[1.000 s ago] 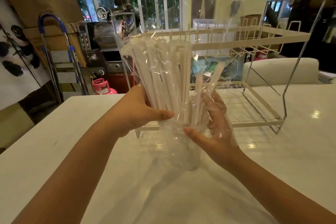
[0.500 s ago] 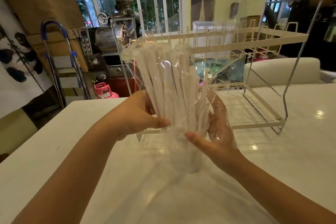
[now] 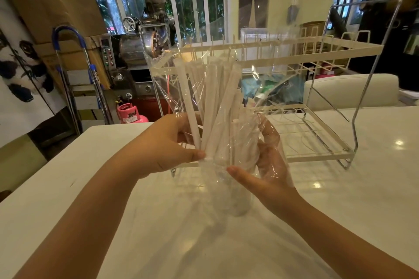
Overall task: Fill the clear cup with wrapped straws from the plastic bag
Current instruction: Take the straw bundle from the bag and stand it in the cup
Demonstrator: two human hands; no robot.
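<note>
My left hand [image 3: 166, 145] grips the bundle of wrapped straws [image 3: 217, 106] through the plastic bag [image 3: 204, 70], thumb pressed against the bundle's lower end and fingers curled round its far side. My right hand [image 3: 264, 169] wraps the bundle from the right, fingers behind the film and thumb pointing left beneath it, so both hands pinch the bag where the straws come together. The straws fan upward and slightly left from that point, still sheathed in the crinkled bag, whose open top rises well above them. Directly below the hands stands the clear cup [image 3: 235, 197] on the white bench [image 3: 90, 188], with the bag's lower end reaching into its mouth; I cannot tell how far the straw ends go in. Just beyond, on the far right of the bench, sits a two-tier cream wire rack [image 3: 317, 52]. Farther left, off the bench, I see a metal roasting machine [image 3: 149, 29] and a pink gas cylinder [image 3: 130, 113].
</note>
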